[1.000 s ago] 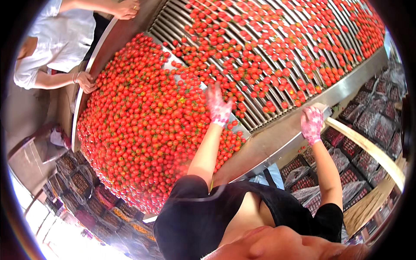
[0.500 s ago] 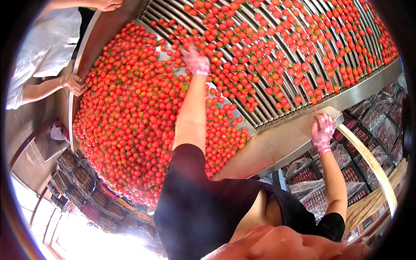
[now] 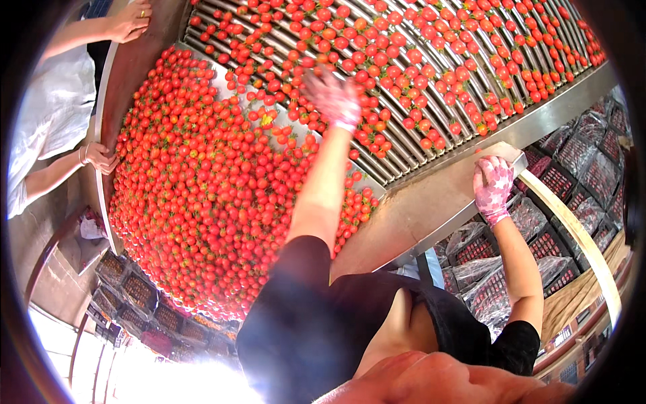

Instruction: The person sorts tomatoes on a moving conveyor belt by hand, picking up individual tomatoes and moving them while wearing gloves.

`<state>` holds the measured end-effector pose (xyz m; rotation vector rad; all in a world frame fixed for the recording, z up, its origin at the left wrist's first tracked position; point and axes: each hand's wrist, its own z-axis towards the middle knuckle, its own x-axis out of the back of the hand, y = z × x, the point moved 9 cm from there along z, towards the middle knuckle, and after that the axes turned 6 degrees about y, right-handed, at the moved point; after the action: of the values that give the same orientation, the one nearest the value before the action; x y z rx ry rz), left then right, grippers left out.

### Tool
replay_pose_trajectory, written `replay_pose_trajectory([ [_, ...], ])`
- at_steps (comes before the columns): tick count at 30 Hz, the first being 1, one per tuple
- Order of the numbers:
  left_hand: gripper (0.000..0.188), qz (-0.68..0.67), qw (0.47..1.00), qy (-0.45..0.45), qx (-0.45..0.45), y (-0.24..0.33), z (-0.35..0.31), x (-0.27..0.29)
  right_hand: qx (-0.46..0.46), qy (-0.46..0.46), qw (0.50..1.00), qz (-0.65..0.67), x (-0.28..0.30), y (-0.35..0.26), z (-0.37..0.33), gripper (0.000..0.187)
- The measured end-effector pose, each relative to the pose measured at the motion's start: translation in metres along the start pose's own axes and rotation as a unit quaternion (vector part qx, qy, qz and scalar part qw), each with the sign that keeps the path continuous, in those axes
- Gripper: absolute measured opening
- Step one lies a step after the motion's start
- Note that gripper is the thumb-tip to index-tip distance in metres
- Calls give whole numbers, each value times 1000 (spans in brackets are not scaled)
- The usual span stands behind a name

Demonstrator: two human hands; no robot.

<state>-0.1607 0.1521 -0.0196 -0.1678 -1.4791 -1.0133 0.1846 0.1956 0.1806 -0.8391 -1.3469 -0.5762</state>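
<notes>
My left hand, in a pink-and-white patterned glove, reaches over the near end of the roller conveyor. Its fingers look stretched out flat among small red tomatoes, though motion blurs their tips. No tomato can be made out in its grasp. My right hand, in a glove with pale star shapes, is closed over the metal side rim beside the rollers. Tomatoes lie in a deep heap on the left and more thinly across the rollers.
Across the metal trough wall, another person's hands rest at its edge. Black crates of tomatoes under clear plastic stand at the right, beside a curved pale strip. More stacked crates stand at the lower left.
My left hand has moved right, from the edge of the heap onto the rollers. My right hand keeps its hold on the rim. The whole view has shifted slightly.
</notes>
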Motion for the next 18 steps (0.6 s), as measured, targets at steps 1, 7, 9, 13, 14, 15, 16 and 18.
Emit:
replay_pose_trajectory([
  [1,73,-45,998,-50,-12,29,-20,10,5,0,1000,0,-1,-4,2,20],
  [7,72,-276,874,-313,-249,146,-196,11,5,-2,1000,-7,-1,-3,0,18],
  [9,61,-297,816,-321,-379,153,-247,11,11,-2,1000,-6,-4,-3,2,18],
  [13,54,-256,922,-178,-230,90,-170,46,14,17,1000,-14,-3,-1,-3,16],
  [14,51,-186,949,-207,-145,51,-154,31,23,24,999,-15,-1,-6,1,15],
  [15,49,-121,976,-132,-123,19,-134,40,22,17,1000,-13,0,-8,3,15],
  [16,48,-63,992,-64,-93,-10,-118,44,19,10,1000,-15,2,-9,3,15],
  [18,45,-24,996,-78,37,-38,-67,62,16,12,1000,-12,-1,-2,-2,15],
])
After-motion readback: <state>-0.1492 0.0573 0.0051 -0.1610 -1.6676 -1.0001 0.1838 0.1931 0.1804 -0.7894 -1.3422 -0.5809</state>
